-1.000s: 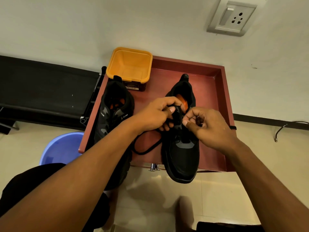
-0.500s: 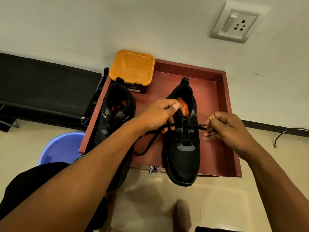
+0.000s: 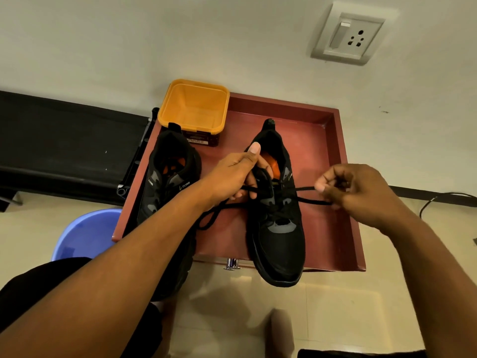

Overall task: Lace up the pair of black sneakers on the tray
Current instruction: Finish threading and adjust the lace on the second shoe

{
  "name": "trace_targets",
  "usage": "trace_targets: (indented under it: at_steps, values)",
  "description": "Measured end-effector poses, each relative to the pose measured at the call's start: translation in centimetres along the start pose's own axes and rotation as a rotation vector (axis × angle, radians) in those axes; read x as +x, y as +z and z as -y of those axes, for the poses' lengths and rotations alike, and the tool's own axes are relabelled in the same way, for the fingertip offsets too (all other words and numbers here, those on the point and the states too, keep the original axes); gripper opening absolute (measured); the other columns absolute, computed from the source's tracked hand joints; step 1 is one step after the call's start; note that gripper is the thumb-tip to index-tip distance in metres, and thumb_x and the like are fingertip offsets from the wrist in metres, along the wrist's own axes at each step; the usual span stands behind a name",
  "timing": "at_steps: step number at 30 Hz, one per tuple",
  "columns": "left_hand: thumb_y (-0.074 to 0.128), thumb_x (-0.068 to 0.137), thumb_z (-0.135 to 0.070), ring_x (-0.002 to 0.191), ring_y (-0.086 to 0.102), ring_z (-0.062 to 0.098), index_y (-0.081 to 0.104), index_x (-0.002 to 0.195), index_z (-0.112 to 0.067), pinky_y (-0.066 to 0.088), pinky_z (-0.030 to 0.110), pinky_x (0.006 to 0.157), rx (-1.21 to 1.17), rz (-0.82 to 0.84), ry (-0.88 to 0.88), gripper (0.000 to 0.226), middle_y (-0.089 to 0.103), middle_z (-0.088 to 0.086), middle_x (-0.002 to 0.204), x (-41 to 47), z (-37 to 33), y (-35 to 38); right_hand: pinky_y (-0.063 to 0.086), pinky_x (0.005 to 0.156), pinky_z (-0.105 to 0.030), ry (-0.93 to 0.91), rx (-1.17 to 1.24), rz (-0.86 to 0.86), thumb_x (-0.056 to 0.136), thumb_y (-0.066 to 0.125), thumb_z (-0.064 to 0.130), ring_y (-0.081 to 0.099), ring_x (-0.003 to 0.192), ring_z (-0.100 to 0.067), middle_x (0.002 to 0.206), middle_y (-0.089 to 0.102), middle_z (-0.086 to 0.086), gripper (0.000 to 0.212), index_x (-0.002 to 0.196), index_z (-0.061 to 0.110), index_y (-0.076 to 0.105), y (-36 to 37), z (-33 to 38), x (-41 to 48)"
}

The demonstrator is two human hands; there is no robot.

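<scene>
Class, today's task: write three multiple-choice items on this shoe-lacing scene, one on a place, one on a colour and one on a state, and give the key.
1. Where does the yellow tub stand?
A) on the floor
B) at the far left corner of the tray
C) under the tray

2. What colour is the basin on the floor?
A) blue
B) green
C) white

3. What is the right hand doing?
A) lying flat on the tray
B) pinching the lace drawn sideways out of the sneaker
C) lifting the tub

Key:
1 B, the tub sits at the tray's far left corner.
2 A, the basin shows blue beside the tray.
3 B, its fingers pinch the taut lace.
</scene>
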State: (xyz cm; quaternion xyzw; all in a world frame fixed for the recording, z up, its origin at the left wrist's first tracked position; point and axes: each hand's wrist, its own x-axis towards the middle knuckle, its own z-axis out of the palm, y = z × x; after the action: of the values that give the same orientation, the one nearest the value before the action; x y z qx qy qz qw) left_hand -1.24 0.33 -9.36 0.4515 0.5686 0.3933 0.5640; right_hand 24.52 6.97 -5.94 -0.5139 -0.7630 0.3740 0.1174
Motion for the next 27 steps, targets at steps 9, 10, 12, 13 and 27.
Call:
trace_targets:
  at_steps: [9,10,12,13,27]
  values:
    - [0.032,0.104,-0.062,0.051,0.049,0.022,0.07,0.106,-0.014,0.038,0.027,0.05,0.072,0.009,-0.024,0.061,0.068,0.012,0.066,-0.1,-0.1,0.1,0.055,0.071,-0.02,-0.095,0.05,0.071,0.091,0.08,0.023,0.071,0.078,-0.003,0.081,0.075,0.013,0.005,0.087,0.026,0.079,1.8,1.4,0.2]
    - [0.037,0.106,-0.056,0.051,0.05,0.02,0.069,0.106,-0.014,0.037,0.027,0.05,0.092,0.015,-0.021,0.053,0.068,0.009,0.066,-0.2,-0.1,0.2,0.056,0.076,-0.024,-0.08,0.038,0.043,0.09,0.081,0.023,0.071,0.08,-0.003,0.082,0.076,0.013,0.006,0.086,0.027,0.079,1.3,1.1,0.3]
    - [0.049,0.109,-0.034,0.048,0.055,0.012,0.066,0.106,-0.008,0.038,0.025,0.047,0.144,0.026,0.002,0.031,0.067,-0.001,0.064,-0.3,-0.1,0.3,0.059,0.083,-0.033,-0.042,0.006,-0.018,0.09,0.081,0.023,0.07,0.082,-0.003,0.082,0.076,0.012,0.008,0.083,0.027,0.078,0.1,0.3,0.3]
    - [0.051,0.108,-0.024,0.048,0.057,0.008,0.065,0.107,-0.006,0.038,0.025,0.044,0.171,0.024,0.012,0.023,0.066,-0.004,0.063,-0.3,-0.2,0.3,0.059,0.085,-0.037,-0.029,-0.006,-0.024,0.09,0.081,0.023,0.07,0.082,-0.005,0.082,0.076,0.011,0.009,0.082,0.027,0.078,-0.3,-0.1,0.3]
    - [0.053,0.107,-0.017,0.048,0.06,0.006,0.065,0.103,-0.005,0.043,0.031,0.055,0.215,0.026,0.0,0.017,0.062,-0.007,0.058,0.1,-0.4,0.0,0.062,0.069,-0.028,0.03,0.106,0.02,0.098,0.07,0.022,0.075,0.076,-0.02,0.078,0.076,0.002,0.009,0.092,0.017,0.075,-0.8,-0.4,0.4]
